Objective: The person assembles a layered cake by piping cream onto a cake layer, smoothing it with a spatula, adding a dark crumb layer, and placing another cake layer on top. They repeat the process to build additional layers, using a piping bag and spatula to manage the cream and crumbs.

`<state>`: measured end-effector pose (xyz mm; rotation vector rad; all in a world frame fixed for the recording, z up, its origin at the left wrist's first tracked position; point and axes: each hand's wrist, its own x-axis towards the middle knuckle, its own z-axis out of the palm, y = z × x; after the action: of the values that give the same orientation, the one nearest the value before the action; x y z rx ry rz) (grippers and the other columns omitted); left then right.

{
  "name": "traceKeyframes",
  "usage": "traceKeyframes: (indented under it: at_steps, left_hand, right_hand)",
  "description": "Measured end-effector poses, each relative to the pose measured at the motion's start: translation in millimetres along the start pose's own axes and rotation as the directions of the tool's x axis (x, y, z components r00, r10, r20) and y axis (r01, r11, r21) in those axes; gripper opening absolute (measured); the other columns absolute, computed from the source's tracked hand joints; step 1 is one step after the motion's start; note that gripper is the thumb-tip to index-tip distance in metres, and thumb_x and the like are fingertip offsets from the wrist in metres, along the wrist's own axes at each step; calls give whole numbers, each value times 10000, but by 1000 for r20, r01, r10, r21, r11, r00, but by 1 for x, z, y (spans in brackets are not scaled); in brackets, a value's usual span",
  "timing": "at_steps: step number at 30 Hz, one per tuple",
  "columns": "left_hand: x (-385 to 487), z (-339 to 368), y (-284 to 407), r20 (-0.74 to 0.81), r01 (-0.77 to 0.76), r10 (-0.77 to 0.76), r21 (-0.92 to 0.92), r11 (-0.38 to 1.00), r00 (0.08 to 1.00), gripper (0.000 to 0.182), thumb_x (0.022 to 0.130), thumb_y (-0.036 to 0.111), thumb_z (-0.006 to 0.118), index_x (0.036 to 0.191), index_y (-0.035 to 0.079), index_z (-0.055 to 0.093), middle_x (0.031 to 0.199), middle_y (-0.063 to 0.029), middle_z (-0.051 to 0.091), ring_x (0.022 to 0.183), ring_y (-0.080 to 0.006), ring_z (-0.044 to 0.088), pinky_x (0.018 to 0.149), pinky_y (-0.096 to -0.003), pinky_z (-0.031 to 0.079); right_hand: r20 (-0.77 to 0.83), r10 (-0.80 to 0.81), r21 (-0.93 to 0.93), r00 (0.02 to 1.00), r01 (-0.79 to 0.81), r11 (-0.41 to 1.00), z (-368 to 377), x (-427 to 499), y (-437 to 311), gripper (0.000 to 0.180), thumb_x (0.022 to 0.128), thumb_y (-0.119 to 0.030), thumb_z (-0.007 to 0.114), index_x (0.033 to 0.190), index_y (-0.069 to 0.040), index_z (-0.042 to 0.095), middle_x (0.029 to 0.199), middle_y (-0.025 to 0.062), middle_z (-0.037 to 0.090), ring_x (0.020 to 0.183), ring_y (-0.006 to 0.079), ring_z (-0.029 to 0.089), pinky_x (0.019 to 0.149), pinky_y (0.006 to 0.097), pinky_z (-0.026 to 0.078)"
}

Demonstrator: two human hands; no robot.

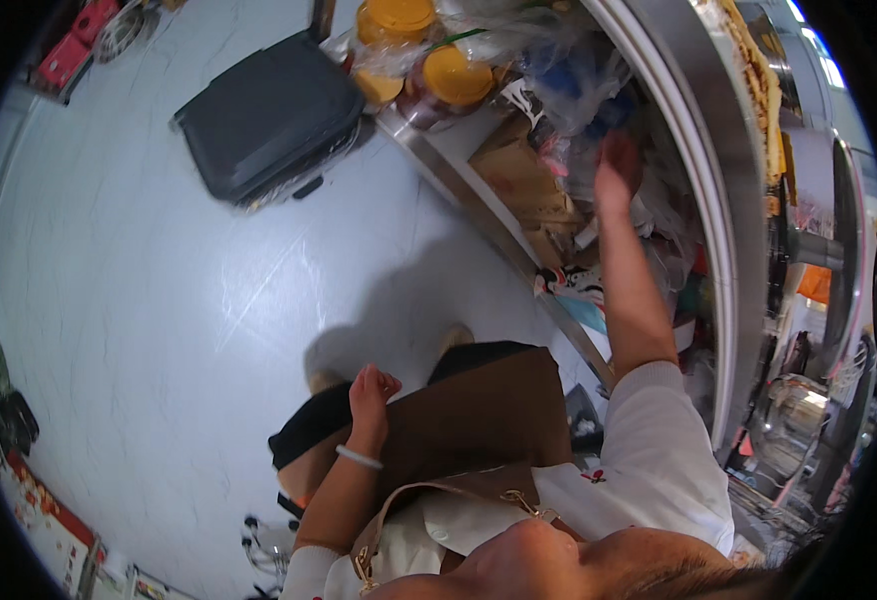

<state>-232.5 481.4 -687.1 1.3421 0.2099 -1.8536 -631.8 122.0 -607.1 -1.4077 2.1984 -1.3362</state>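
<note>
My right hand [618, 161] reaches onto the lower shelf beneath a metal counter. Its fingers are among clear plastic bags [577, 97] and a blue bundle [611, 112]; blur and shade hide whether they grip anything. Left of that hand lies a torn brown cardboard box [517, 172], with a pink item [555, 157] by its edge. Over the brown apron [483, 412], my left hand [371, 386] hangs with fingers loosely curled, and nothing shows in it. Jars with yellow lids [457, 75] stand farther along the shelf.
A dark grey lidded bin [270, 120] stands on the pale floor [146, 262]. The shelf's metal edge [483, 217] runs between my legs and the stored things. Above my right arm curves the counter's edge [708, 187]. A wheeled chair base [262, 544] is at lower left.
</note>
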Motion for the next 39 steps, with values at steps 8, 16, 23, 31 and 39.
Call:
traceKeyframes:
  at_steps: [8, 16, 23, 31, 39]
  left_hand:
    - [66, 31, 45, 334, -154, 139, 19, 988, 932, 307, 1079, 284, 526, 833, 101, 550, 813, -64, 599, 832, -208, 606, 838, -394, 517]
    - [34, 57, 0, 272, -197, 116, 294, 935, 955, 249, 1073, 251, 554, 904, 72, 590, 868, -44, 649, 815, -163, 642, 807, -330, 545]
    - [-144, 157, 103, 551, -820, 677, 556, 139, 488, 472, 884, 255, 795, 1237, 21, 585, 1221, -152, 640, 1159, -286, 603, 1024, -435, 467]
    - [-354, 209, 235, 758, -699, 128, 643, -314, 640, 365, 819, 308, 829, 1110, 120, 713, 924, -134, 745, 885, -380, 715, 808, -478, 566]
    - [-491, 181, 295, 610, -635, 218, 770, 68, 762, 236, 863, 218, 851, 990, 64, 725, 773, -38, 717, 661, -85, 570, 625, -289, 499]
  right_hand:
    - [17, -83, -632, 996, 75, 771, 32, 99, -10, 704, 859, -631, 673, 1147, 12, 686, 1160, 211, 706, 1108, 368, 664, 944, 426, 504]
    - [-149, 107, 365, 983, -46, 930, -8, 2, -48, 387, 981, -341, 626, 1159, 0, 655, 1017, 91, 665, 923, 220, 607, 832, 333, 486]
    - [319, 249, 698, 914, -404, 591, -81, -212, -214, 136, 1054, -153, 564, 1059, -38, 637, 929, -1, 580, 815, 86, 534, 732, 251, 445]
    - [627, -476, 565, 617, 60, 823, -244, -225, -450, 49, 966, -56, 628, 961, -22, 663, 888, 119, 593, 806, 290, 606, 726, 376, 512]
    - [794, -278, 522, 541, -373, 767, -346, -163, -551, 360, 944, -183, 728, 1263, -33, 653, 1239, 150, 670, 1033, 209, 698, 908, 333, 543]
